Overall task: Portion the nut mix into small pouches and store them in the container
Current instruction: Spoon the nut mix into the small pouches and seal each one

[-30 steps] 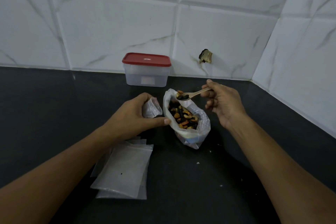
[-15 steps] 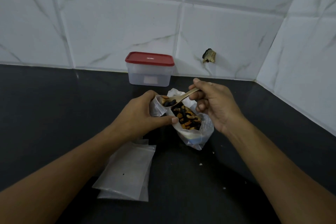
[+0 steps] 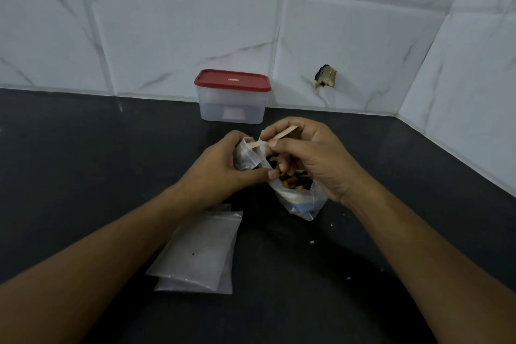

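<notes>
My left hand grips a small clear pouch at its mouth, held up beside the bag of nut mix. My right hand pinches a wooden spoon whose bowl end is tipped into the pouch; the bowl is hidden inside. The nut bag stands open on the dark counter, with orange and dark pieces showing under my right fingers. A clear container with a red lid stands shut against the wall behind.
A stack of empty flat pouches lies on the black counter under my left forearm. White tiled walls meet in a corner at the right. A few crumbs lie right of the stack. A chipped hole marks the wall tile.
My right hand has carried the loaded spoon leftward from above the nut bag and tipped it down into the small pouch. My left hand has raised the pouch slightly toward the bag.
</notes>
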`<control>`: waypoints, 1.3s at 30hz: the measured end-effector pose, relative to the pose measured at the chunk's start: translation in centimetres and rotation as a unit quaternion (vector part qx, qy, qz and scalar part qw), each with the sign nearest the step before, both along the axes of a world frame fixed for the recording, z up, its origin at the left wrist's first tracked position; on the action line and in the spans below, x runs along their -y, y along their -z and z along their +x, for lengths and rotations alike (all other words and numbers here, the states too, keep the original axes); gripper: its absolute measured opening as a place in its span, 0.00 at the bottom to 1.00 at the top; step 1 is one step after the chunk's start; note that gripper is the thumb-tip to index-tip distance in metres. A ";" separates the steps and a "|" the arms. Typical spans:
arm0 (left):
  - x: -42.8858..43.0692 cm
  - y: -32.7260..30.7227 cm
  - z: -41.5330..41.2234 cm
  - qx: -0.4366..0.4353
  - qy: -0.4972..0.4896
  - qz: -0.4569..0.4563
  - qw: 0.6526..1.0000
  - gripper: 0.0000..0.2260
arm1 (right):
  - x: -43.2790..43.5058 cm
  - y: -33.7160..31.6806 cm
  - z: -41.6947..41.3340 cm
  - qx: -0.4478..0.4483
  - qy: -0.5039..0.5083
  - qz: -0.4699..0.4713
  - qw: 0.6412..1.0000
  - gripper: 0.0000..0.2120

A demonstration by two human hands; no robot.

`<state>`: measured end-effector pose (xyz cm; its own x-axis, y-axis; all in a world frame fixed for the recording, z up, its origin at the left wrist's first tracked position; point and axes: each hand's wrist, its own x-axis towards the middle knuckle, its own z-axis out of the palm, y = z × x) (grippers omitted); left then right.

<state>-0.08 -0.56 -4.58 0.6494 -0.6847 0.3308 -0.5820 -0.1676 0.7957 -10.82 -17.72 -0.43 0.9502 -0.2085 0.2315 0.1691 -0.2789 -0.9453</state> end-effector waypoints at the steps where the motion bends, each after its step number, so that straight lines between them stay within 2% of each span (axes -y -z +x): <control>1: 0.0 -0.1 -0.1 -0.004 0.003 -0.001 1.000 0.26 | 0.0 0.0 0.0 0.001 -0.002 0.002 1.000 0.06; 6: -0.2 -0.2 -0.1 -0.028 0.012 0.002 1.000 0.30 | 0.2 0.1 0.1 0.011 -0.016 0.030 0.999 0.07; 16: -0.3 -0.2 0.2 -0.034 0.005 0.023 0.999 0.23 | 0.5 0.2 0.3 0.023 -0.019 0.049 0.998 0.07; 25: -0.3 -0.5 -0.2 -0.052 0.005 0.019 0.998 0.25 | 1.8 -0.4 0.1 0.039 0.048 0.206 0.977 0.08; 30: -0.2 -0.6 -0.3 -0.053 0.002 0.019 0.998 0.25 | 2.6 -0.3 0.1 0.023 0.076 0.249 0.965 0.08; 35: -0.3 -0.4 -0.4 -0.044 0.007 0.020 0.999 0.27 | 3.7 -0.4 -0.1 0.051 0.140 0.239 0.960 0.08; 39: -0.2 -0.3 -0.9 -0.045 -0.004 0.006 0.999 0.26 | 4.7 0.1 -0.1 0.070 0.219 0.132 0.964 0.10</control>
<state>-0.93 -0.40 -4.27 0.6818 -0.6828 0.2625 -0.5063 -0.1814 0.8431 -10.90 -22.47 -0.54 0.7218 -0.6510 0.2350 0.2203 -0.1057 -0.9697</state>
